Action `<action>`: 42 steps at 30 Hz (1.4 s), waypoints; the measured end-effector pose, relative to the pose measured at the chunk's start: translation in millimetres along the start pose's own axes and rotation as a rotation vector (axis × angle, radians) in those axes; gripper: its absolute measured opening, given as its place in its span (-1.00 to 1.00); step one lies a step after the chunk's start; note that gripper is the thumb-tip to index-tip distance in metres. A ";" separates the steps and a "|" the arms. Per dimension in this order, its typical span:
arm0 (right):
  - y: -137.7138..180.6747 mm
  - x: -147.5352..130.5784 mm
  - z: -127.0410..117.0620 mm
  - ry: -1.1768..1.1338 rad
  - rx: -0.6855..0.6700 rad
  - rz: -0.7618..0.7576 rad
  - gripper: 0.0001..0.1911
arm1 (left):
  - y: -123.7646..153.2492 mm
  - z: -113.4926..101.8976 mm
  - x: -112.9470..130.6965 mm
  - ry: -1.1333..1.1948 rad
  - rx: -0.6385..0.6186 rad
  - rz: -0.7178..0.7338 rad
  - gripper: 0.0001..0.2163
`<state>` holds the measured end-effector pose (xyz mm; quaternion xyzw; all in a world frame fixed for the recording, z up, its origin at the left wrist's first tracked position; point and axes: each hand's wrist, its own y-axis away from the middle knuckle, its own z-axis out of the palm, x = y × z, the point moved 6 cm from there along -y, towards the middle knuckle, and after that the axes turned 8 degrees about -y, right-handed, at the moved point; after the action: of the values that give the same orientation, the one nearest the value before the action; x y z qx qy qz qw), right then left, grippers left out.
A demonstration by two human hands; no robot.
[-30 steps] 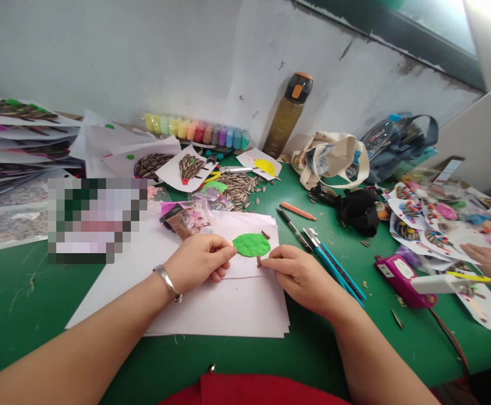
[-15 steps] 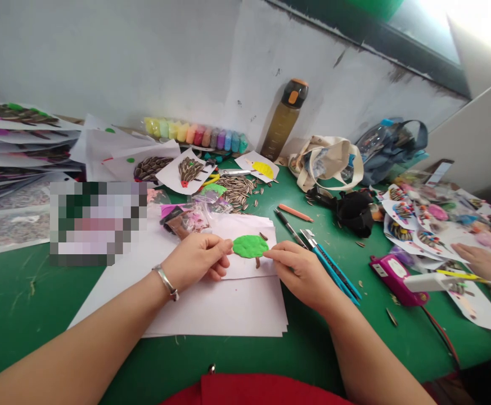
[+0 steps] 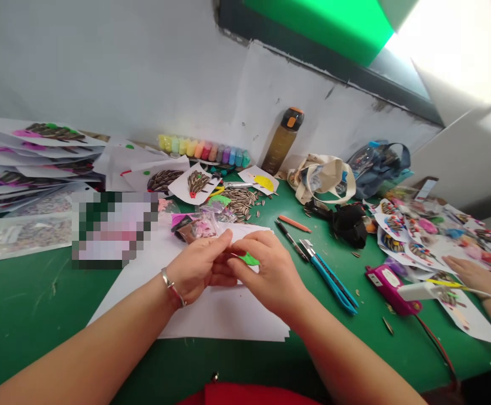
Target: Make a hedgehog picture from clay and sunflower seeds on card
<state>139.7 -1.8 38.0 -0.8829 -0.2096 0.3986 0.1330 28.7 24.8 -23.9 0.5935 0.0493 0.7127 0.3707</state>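
My left hand (image 3: 211, 263) and my right hand (image 3: 268, 270) meet over the stack of white paper (image 3: 178, 318). Their fingertips come together in a pinch, and whatever is between them is too small or hidden to make out. Behind my right hand's fingers a flat bright green clay patch (image 3: 251, 259) peeks out, mostly covered. A small plastic bag with brown and pink contents (image 3: 197, 227) lies on the paper just beyond my left hand.
Sunflower seeds (image 3: 243, 202) are piled beyond the paper. Right of it lie an orange stick (image 3: 294, 224), a pen (image 3: 289, 239) and a blue-handled tool (image 3: 333, 281). A bottle (image 3: 283, 143) stands by the wall. A glue gun (image 3: 392, 289) and a co-worker's hand (image 3: 467, 273) are farther right.
My right hand has moved left from the green clay's right end to my left hand's fingertips and now covers most of the clay. The view has shifted slightly.
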 end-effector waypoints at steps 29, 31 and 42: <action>9.6 33.0 0.1 -0.094 -0.048 0.057 -0.80 | 0.0 4.2 -3.5 -0.012 -0.076 -0.008 -0.59; 10.3 38.4 -4.3 -0.112 -0.006 0.121 -0.81 | 0.2 3.3 -3.4 -0.019 -0.063 -0.010 -0.58; 13.0 63.5 -9.9 -0.575 0.112 0.430 -0.76 | -4.2 -1.1 -5.2 -0.113 0.004 0.000 -0.70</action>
<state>188.4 16.4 -2.0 -0.7500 -0.0259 0.6603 0.0299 29.9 25.2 -30.6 0.6335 0.0299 0.6779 0.3717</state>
